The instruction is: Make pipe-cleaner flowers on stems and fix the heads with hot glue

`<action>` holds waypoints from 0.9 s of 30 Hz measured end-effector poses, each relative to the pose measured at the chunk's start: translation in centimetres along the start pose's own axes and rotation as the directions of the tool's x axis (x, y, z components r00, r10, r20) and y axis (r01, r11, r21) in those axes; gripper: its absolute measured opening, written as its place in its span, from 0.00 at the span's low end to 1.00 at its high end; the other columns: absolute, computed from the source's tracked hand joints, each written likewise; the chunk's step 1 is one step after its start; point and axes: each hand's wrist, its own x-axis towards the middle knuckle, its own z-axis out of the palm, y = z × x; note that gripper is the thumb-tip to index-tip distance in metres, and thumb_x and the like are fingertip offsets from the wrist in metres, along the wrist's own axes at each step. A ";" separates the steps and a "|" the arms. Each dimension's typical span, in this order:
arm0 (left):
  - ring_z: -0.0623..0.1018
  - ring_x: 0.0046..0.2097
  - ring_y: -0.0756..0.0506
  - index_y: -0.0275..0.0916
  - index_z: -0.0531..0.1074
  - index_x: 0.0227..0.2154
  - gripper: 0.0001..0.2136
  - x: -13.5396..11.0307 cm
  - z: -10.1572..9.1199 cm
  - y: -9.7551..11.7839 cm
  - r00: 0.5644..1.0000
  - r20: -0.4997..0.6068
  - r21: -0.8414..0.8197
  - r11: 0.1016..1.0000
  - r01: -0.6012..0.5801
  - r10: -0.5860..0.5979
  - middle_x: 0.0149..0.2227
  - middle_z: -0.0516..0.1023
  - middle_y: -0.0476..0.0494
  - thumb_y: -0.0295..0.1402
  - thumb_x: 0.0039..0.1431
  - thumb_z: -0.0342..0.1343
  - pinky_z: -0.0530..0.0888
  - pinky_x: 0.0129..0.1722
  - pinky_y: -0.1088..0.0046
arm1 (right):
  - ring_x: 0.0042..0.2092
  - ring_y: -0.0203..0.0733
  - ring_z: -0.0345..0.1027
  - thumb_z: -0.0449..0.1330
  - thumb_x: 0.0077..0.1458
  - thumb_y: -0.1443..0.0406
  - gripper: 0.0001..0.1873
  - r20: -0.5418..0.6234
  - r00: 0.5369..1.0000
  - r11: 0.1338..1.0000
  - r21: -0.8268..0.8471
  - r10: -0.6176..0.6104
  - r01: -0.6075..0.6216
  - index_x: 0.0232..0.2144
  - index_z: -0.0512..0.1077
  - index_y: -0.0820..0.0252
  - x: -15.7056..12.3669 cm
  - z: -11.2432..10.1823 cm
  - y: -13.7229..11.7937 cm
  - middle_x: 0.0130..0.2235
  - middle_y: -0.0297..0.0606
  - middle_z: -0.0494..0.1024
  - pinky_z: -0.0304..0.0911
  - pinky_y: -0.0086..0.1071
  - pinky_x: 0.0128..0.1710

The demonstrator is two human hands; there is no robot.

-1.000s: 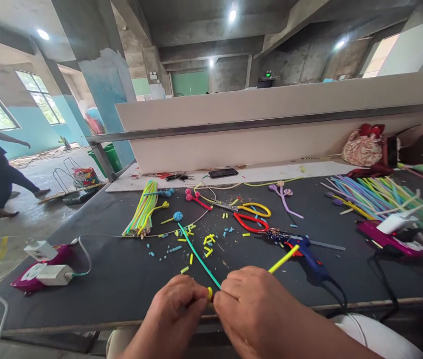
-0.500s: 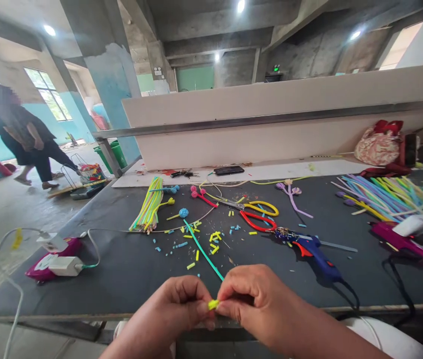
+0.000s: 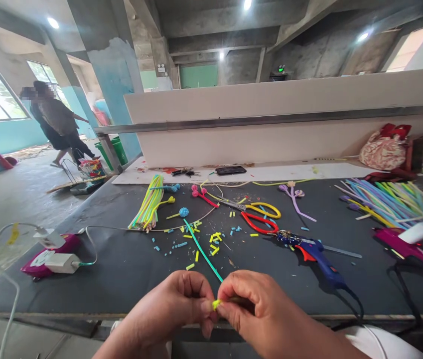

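A small, crumpled piece of bright-yellow fuzzy stem (image 3: 216, 304) sits at the clock's centre, near the front edge of the dark grey flat-topped table (image 3: 114, 279). The left hand (image 3: 179, 303), at nine o'clock, pinches it between thumb and fingertips; the right hand (image 3: 259, 306), at three, grips its other side just as narrowly.

Toward eleven, a slim teal fuzzy stem (image 3: 204, 253) runs up to the right fingers (whether it touches them I cannot tell). Short bright-yellow cut bits (image 3: 215, 236) lie scattered at twelve. Metal scissors with one yellow and one red loop handle (image 3: 244, 206) rest at one, and a dark-blue plastic glue gun with a red trigger (image 3: 321, 262) lies between two and three. Between ten and eleven is a bundle of yellow-green fuzzy stems (image 3: 147, 204).
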 end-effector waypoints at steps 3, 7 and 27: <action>0.70 0.20 0.53 0.32 0.70 0.21 0.14 0.0 -0.1 -0.3 1.000 0.003 -0.061 0.998 -0.003 0.003 0.19 0.73 0.47 0.37 0.39 0.67 0.62 0.23 0.78 | 0.25 0.30 0.60 0.57 0.49 0.70 0.06 0.001 0.999 0.999 -0.009 -0.035 0.035 0.22 0.72 0.61 -0.2 -0.1 -0.1 0.23 0.30 0.71 0.51 0.22 0.24; 0.70 0.22 0.53 0.31 0.71 0.23 0.11 -0.3 0.0 0.0 1.000 -0.001 -0.032 0.999 0.000 0.000 0.20 0.73 0.47 0.35 0.42 0.65 0.63 0.25 0.78 | 0.26 0.31 0.60 0.58 0.52 0.65 0.08 0.074 0.997 0.995 0.096 0.019 -0.026 0.24 0.74 0.61 0.2 -1.0 0.0 0.24 0.30 0.70 0.52 0.23 0.25; 0.68 0.30 0.53 0.39 0.69 0.26 0.08 -1.3 1.3 1.7 0.978 0.095 0.849 0.498 -0.176 0.183 0.28 0.71 0.53 0.25 0.56 0.47 0.62 0.31 0.81 | 0.21 0.29 0.52 0.59 0.44 0.65 0.06 0.359 0.890 0.846 0.347 0.280 -0.406 0.21 0.74 0.63 0.9 -0.7 1.0 0.19 0.29 0.69 0.45 0.23 0.19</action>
